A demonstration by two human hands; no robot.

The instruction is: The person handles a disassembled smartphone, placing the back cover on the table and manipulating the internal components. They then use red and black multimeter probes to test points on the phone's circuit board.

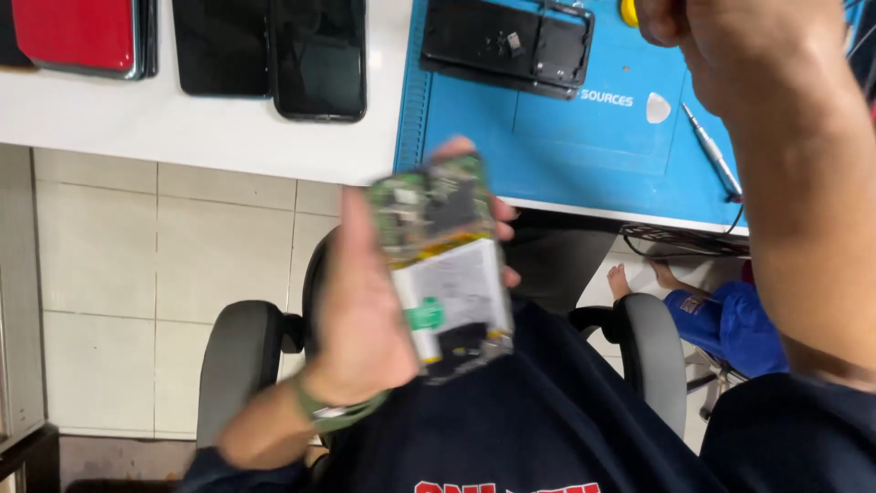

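Note:
My left hand (360, 315) grips an opened phone (447, 265) with its back off, showing a green circuit board at the top and a white battery below. I hold it above my lap, just off the table's edge, and it looks blurred. My right hand (730, 41) is raised at the top right over the blue work mat (566, 137), fingers curled into a fist; nothing shows in it.
A black phone back cover (506, 44) lies on the mat, with a white pick (658, 107) and a thin metal tool (714, 155). On the white table (182, 128) lie a red phone (78, 35) and two black phones (274, 55). Grey chair armrests (239, 361) flank me.

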